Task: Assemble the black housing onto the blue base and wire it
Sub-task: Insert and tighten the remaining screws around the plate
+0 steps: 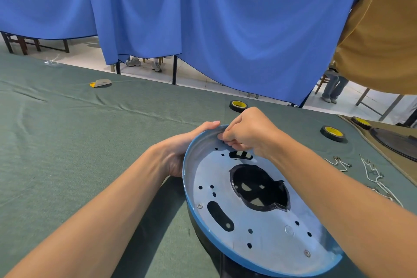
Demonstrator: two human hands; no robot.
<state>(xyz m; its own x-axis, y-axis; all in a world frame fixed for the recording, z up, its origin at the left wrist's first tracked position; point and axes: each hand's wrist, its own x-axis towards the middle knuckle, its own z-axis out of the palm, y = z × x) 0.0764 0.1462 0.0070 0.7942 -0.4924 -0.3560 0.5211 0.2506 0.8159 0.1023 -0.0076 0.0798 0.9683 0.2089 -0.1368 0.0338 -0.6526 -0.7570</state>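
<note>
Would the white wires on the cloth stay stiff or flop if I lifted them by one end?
Probably floppy: the white wires are thin and lie in loose kinks. Likely light, and their metal tips may snag the cloth.

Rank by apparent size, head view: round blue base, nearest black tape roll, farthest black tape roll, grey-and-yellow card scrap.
1. Round blue base.
2. Nearest black tape roll.
3. Farthest black tape roll and grey-and-yellow card scrap look alike; both lie farther off.

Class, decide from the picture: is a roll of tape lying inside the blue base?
No: the three tape rolls lie on the table, outside the blue base.
</note>
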